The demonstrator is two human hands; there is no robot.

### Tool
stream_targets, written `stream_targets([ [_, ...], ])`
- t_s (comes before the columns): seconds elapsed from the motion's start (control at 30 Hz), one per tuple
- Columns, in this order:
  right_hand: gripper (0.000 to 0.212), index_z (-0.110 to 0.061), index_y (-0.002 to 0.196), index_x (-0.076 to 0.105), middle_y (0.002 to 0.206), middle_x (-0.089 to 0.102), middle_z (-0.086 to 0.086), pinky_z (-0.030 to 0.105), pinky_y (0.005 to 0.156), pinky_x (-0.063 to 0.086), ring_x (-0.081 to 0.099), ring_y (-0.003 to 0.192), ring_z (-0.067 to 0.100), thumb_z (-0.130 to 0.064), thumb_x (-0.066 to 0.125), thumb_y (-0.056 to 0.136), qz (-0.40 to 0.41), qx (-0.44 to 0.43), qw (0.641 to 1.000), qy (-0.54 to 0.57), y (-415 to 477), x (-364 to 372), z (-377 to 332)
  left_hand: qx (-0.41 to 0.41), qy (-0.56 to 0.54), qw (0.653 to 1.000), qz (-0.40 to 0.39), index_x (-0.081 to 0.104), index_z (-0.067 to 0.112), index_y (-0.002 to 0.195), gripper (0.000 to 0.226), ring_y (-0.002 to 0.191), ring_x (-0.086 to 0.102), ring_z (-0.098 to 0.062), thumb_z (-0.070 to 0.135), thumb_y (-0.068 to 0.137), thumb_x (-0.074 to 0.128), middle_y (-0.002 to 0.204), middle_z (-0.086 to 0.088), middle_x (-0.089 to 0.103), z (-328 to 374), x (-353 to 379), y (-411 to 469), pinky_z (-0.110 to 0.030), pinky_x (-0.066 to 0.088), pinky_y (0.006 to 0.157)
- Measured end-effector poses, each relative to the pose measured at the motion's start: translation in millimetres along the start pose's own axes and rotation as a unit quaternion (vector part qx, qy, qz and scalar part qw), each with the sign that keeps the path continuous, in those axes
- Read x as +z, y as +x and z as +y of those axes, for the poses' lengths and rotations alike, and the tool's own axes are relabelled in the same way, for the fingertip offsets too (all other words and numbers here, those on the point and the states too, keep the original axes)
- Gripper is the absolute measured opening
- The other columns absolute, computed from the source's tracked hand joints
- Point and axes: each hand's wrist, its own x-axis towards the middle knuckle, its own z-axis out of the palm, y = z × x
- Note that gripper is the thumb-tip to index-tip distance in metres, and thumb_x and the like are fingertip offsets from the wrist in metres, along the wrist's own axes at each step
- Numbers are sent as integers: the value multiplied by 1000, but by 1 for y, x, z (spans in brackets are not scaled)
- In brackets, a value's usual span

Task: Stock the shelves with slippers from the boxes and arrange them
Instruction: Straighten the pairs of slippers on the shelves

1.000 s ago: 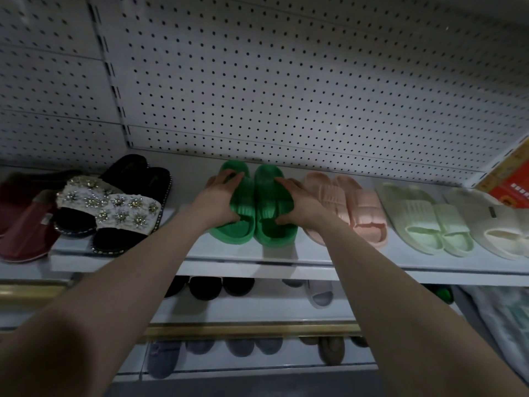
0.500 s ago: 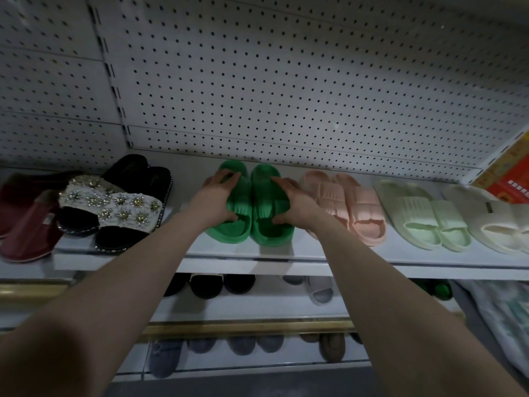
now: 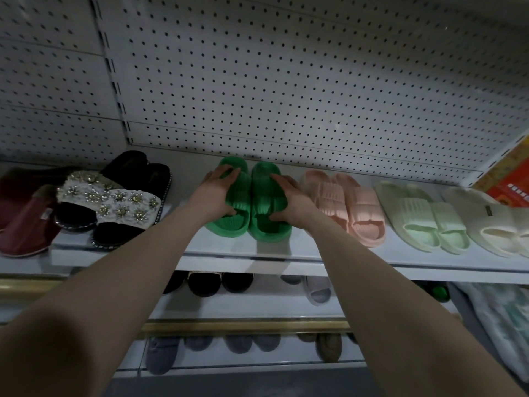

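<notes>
A pair of bright green slippers (image 3: 252,196) stands side by side on the top white shelf (image 3: 286,255), toes toward the pegboard. My left hand (image 3: 213,193) grips the strap of the left slipper, fingers on top and thumb under its front edge. My right hand (image 3: 289,199) grips the strap of the right slipper the same way. Both soles rest on the shelf.
To the left of the green pair lie black sandals with beaded white straps (image 3: 114,202) and dark red slippers (image 3: 23,222). To the right sit pink (image 3: 346,207), pale green (image 3: 423,219) and cream (image 3: 492,224) pairs. The lower shelves hold dark and grey slippers (image 3: 217,282). A pegboard wall (image 3: 286,81) backs the shelf.
Both hands have pushed the green pair a little farther back on the shelf, keeping the same hold on the straps.
</notes>
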Motion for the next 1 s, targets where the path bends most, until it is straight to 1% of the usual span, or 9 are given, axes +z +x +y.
stream_targets([
  [0.2,105,-26,156,17,162,11,4,37,106,44,38,137,36,-11,81,75,-3,-2,1000,-8,-2,-1,-2,1,-1,1000,-9,24,7,151,107,143,25,-32,19,65,85,157,-18,19,5,-3,-2,-38,21,118],
  [0.3,104,-27,157,12,163,7,3,37,111,39,33,141,34,-10,77,78,-14,1,1000,-16,-4,-3,-6,-8,2,1000,-23,18,8,153,106,146,19,-29,18,69,82,160,-16,10,8,-5,-3,-36,20,118],
  [0.4,101,-32,156,11,163,4,0,47,117,33,21,146,34,-13,73,79,-28,-3,1000,9,-7,-3,-7,-20,16,999,-37,15,11,154,107,146,16,-32,21,71,81,161,-16,6,11,-7,-5,-38,19,119],
  [0.5,89,-38,152,20,161,15,-2,52,115,33,24,143,33,-28,70,79,4,-32,999,34,-4,-3,-14,-32,9,999,-33,22,18,153,99,145,15,-41,33,73,77,161,-13,9,12,-9,-7,-45,21,118],
  [0.57,79,-32,151,28,158,26,2,46,115,35,31,141,30,-33,68,83,43,-48,998,20,1,-2,-24,-19,16,1000,-8,30,20,151,88,144,18,-41,41,75,70,160,-11,17,11,-13,-11,-47,21,118],
  [0.7,68,-21,147,39,151,40,8,33,111,35,36,139,27,-29,68,86,121,-89,989,5,7,8,-52,-10,49,998,29,33,17,150,78,144,21,-39,36,81,64,156,-13,28,-3,-30,-20,-47,22,117],
  [0.77,64,-18,145,43,145,46,9,32,105,39,42,133,28,-26,68,86,130,-98,987,9,9,16,-67,5,70,996,47,35,18,148,75,143,24,-37,40,81,61,153,-13,35,-16,-43,-25,-47,24,116],
  [0.87,64,-16,145,44,141,50,11,30,101,40,47,129,28,-22,68,85,135,-109,985,-8,10,29,-92,-4,75,996,52,35,15,149,70,146,17,-36,31,87,65,156,-9,29,-38,-65,-37,-45,19,118],
  [1.0,67,-19,147,42,148,47,9,28,108,35,45,134,27,-20,70,86,107,-98,989,2,3,47,-129,-9,88,995,49,35,19,149,66,147,14,-33,32,90,61,157,-4,29,-72,-93,-57,-47,15,119],
])
